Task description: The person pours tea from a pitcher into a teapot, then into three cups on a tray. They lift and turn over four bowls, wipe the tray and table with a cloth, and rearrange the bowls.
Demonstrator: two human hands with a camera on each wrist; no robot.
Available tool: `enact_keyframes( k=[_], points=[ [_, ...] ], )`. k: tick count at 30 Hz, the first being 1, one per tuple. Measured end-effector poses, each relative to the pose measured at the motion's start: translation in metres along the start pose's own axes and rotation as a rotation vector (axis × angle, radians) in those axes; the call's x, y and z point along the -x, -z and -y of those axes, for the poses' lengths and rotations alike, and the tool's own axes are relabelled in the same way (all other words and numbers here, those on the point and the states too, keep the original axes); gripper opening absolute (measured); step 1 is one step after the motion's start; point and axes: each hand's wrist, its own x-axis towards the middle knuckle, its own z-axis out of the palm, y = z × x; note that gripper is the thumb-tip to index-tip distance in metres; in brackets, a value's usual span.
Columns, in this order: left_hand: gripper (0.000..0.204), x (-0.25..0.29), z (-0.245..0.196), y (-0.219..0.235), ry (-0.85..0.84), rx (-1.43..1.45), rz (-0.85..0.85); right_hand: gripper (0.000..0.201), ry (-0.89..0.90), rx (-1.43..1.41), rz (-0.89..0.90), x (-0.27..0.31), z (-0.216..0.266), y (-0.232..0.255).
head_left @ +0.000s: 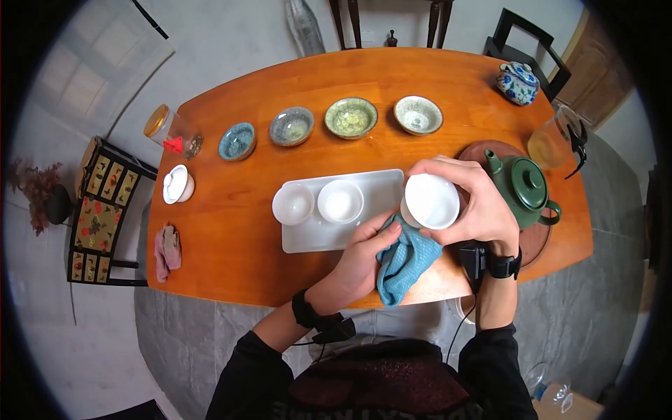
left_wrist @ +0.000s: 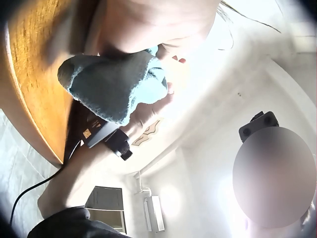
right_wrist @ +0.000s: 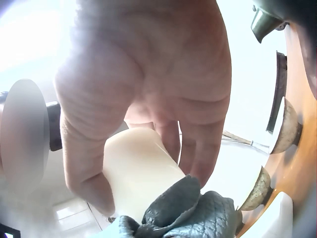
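My right hand (head_left: 486, 203) grips a white cup (head_left: 432, 199) between thumb and fingers, its round white face turned up toward the head camera. Below it, my left hand (head_left: 357, 262) holds a crumpled blue cloth (head_left: 404, 269) with the thumb on top, against the cup's lower edge. In the right wrist view the cup's pale side (right_wrist: 136, 166) meets the folds of the cloth (right_wrist: 200, 218). The cloth (left_wrist: 114, 87) hides most of the left fingers in the left wrist view. Two white cups (head_left: 292, 204) (head_left: 341, 201) stand on a white rectangular tray (head_left: 308, 243) left of the hands.
Several glazed bowls (head_left: 351, 117) form a row behind the tray. At right, a green teapot (head_left: 528, 183) sits on a round wooden board (head_left: 537, 245), near a glass pitcher (head_left: 549, 147). A white lidded cup (head_left: 180, 185) and pink cloth (head_left: 168, 255) lie left.
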Motion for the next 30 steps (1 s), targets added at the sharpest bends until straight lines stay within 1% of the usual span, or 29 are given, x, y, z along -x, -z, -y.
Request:
enact_keyframes(
  k=[1,2,4,5,7,9,11,13,14,15,16,17,20,22,24,26,27,29,30],
  points=[
    [0.041,0.000,-0.001,0.000,-0.020,-0.018,-0.038,0.056,0.004,0.028,-0.036,0.000,0.000,0.000],
    [0.041,0.000,-0.002,0.001,-0.020,-0.022,-0.037,0.056,0.006,0.028,-0.039,0.000,-0.002,-0.001],
    [0.043,0.003,-0.006,0.005,0.006,0.008,-0.020,0.055,-0.015,0.152,-0.253,-0.001,-0.008,-0.003],
    [0.043,0.004,-0.008,0.008,0.007,0.007,-0.018,0.056,-0.046,0.249,-0.327,-0.003,-0.008,-0.005],
    [0.041,0.006,-0.009,0.012,0.023,0.095,0.273,0.058,-0.091,0.377,-0.396,-0.006,-0.017,-0.006],
    [0.040,0.008,-0.007,0.010,0.051,0.119,0.267,0.058,-0.091,0.432,-0.391,-0.008,-0.026,-0.010],
    [0.041,0.008,-0.004,0.014,0.105,-0.013,0.154,0.057,-0.087,0.482,-0.386,-0.008,-0.032,-0.014],
    [0.041,0.006,-0.002,0.017,0.104,-0.001,0.170,0.058,-0.179,0.508,-0.375,-0.006,-0.037,-0.014],
    [0.041,0.006,-0.003,0.015,0.104,0.016,0.185,0.058,-0.177,0.510,-0.377,-0.005,-0.038,-0.014],
    [0.041,0.006,-0.004,0.012,0.102,0.015,0.188,0.058,-0.220,0.519,-0.359,-0.005,-0.038,-0.014],
    [0.043,0.007,-0.006,0.008,0.106,-0.020,0.165,0.059,-0.262,0.527,-0.341,-0.005,-0.038,-0.013],
    [0.045,0.007,-0.008,0.005,0.108,-0.054,0.141,0.059,-0.258,0.529,-0.342,-0.004,-0.039,-0.013],
    [0.047,0.007,-0.009,0.004,0.100,-0.014,0.161,0.060,-0.284,0.525,-0.305,-0.004,-0.038,-0.013],
    [0.047,0.006,-0.013,0.006,0.112,-0.031,0.162,0.061,-0.315,0.503,-0.248,-0.004,-0.036,-0.013],
    [0.048,0.008,-0.018,0.007,0.125,-0.048,0.164,0.062,-0.308,0.509,-0.244,-0.004,-0.037,-0.013],
    [0.048,0.014,-0.024,0.008,0.176,-0.101,0.129,0.062,-0.301,0.514,-0.241,-0.003,-0.038,-0.013],
    [0.048,0.018,-0.026,0.009,0.172,-0.104,0.129,0.063,-0.317,0.510,-0.229,-0.003,-0.038,-0.013],
    [0.047,0.026,-0.030,0.011,0.178,-0.197,0.058,0.064,-0.330,0.504,-0.218,-0.003,-0.036,-0.013],
    [0.047,0.032,-0.032,0.008,0.175,-0.198,0.057,0.066,-0.332,0.485,-0.202,-0.003,-0.034,-0.013]
  ],
)
